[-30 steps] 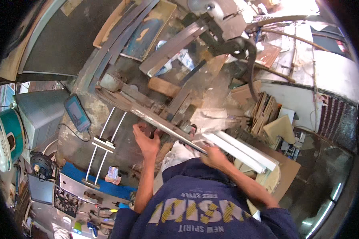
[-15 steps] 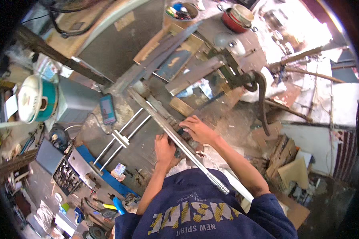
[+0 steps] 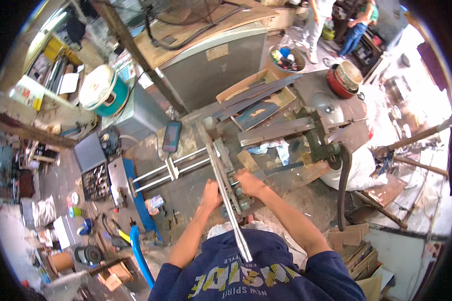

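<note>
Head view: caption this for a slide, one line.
Left hand and right hand flank a slender metal rod over a cluttered workbench, a smartphone lying beyond.

A long, straight metal rod (image 3: 230, 211) lies across the workbench (image 3: 188, 198). Its shiny silver near end juts out past the edge.

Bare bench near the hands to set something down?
One patch looks bare, bordered by the rod frame, left hand and packet. Crowded beyond the right hand: wood block, steel bar, metal strips. Between left and right hand runs a pipe.
</note>
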A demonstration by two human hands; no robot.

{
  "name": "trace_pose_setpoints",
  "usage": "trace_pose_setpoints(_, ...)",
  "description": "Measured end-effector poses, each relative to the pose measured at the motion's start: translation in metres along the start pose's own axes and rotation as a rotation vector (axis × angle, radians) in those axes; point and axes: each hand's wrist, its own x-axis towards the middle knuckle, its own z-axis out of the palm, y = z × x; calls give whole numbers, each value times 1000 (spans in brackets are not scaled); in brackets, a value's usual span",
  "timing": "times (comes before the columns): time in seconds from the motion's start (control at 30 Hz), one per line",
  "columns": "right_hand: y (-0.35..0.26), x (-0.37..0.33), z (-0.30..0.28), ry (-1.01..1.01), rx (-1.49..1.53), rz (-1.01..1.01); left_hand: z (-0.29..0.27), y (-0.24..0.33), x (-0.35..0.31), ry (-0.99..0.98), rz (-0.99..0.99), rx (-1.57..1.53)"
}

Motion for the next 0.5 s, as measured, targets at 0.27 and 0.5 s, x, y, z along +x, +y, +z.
trace_pose_setpoints(0.27,0,-7,33,327,302,251,19,-15,-9,144,-73,116)
trace_pose_setpoints(0.5,70,40,30,260,4,354,58,7,59,802,136,-44)
